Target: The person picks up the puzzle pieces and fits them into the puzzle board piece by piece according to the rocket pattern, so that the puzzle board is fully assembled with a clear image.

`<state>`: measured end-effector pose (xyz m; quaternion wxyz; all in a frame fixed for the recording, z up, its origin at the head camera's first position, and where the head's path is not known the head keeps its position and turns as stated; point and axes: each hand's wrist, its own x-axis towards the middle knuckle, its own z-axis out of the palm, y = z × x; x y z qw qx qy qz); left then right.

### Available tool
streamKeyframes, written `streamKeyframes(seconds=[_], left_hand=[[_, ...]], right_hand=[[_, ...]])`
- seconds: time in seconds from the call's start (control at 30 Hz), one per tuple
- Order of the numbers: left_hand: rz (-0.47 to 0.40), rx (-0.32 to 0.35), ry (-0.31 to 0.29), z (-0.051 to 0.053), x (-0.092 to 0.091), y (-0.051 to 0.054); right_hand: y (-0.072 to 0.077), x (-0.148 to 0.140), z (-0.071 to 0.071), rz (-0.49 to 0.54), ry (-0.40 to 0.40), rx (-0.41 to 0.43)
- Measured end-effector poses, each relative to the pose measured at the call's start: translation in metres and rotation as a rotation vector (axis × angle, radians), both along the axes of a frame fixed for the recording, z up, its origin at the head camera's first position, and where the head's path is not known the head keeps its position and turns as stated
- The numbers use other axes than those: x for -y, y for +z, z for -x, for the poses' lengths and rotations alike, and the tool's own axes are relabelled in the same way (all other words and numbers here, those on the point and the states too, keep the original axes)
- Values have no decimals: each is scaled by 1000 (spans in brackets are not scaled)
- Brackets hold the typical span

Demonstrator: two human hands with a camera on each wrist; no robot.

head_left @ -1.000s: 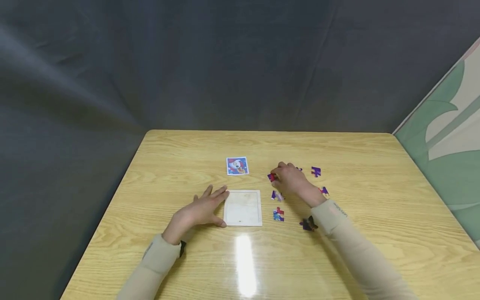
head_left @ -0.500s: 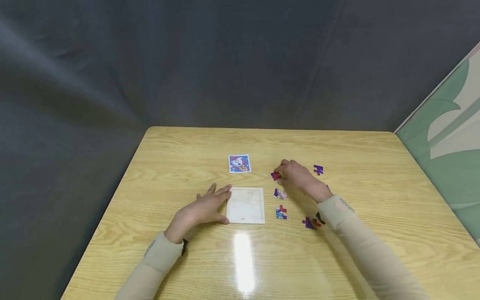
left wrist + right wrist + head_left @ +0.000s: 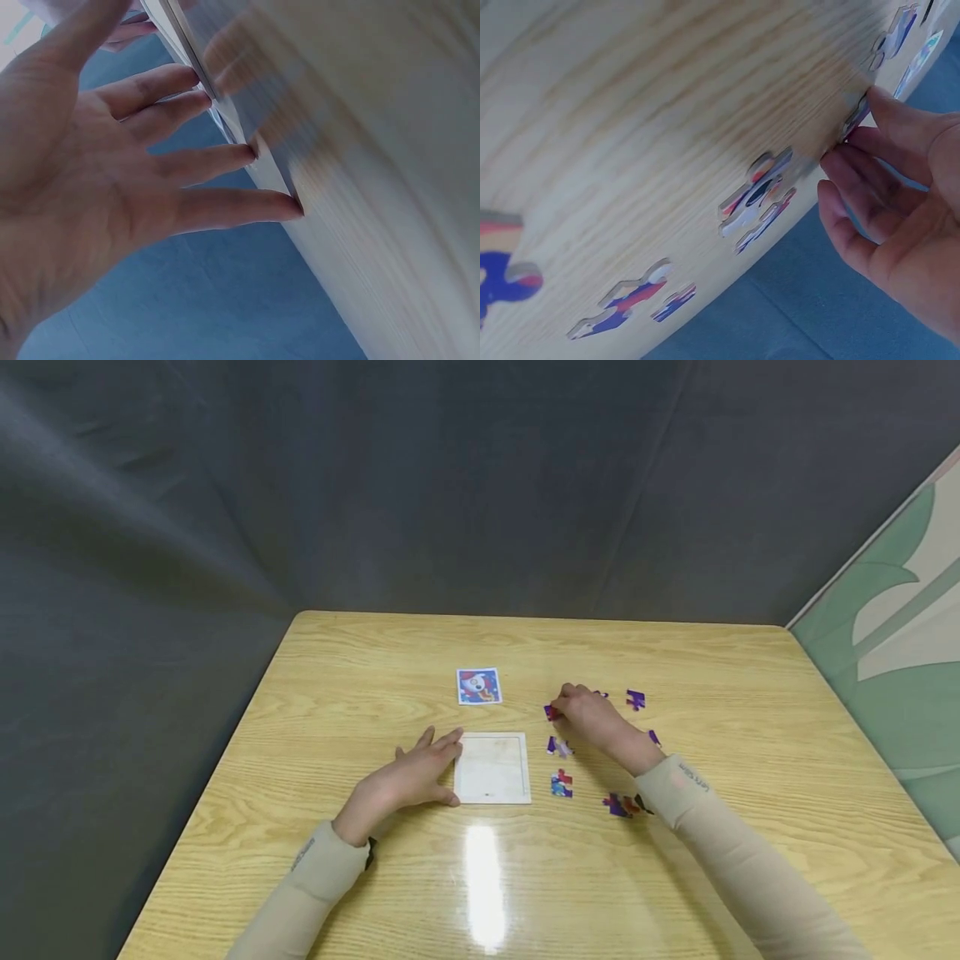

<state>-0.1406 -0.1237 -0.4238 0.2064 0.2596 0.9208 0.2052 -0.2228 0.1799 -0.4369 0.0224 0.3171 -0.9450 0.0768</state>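
Observation:
In the head view my left hand (image 3: 411, 777) lies beside a white square puzzle tray (image 3: 492, 768), its fingers and thumb touching the tray's left edge. The left wrist view shows that hand (image 3: 112, 165) with fingers extended and fingertips against the edge. My right hand (image 3: 600, 722) pinches a red and purple jigsaw piece (image 3: 551, 712) at the tabletop, right of the tray. In the right wrist view the thumb and fingers of the right hand (image 3: 907, 202) partly hide this jigsaw piece (image 3: 857, 114).
A picture card (image 3: 479, 686) lies behind the tray. Nearer me are a lilac jigsaw piece (image 3: 558, 747) and a blue and red one (image 3: 562, 783). Other jigsaw pieces (image 3: 635, 699) lie around the right arm, some partly hidden. A dark curtain (image 3: 480, 485) hangs behind the wooden table (image 3: 360, 668).
The head view has shifted slightly. My right forearm has moved a little to the right, uncovering more of the near piece, while the right fingers stay at the red and purple piece. The left hand holds its place.

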Motion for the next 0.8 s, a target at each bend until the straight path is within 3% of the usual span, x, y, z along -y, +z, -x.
streamKeyframes(seconds=[0.23,0.8], left_hand=[[-1,-25,5,-1,-3,2],[43,-127,-19,-1,-5,2]], right_hand=[[-5,-3,-1,49,39,-52],[-8,-6,-3,94,44,-63]])
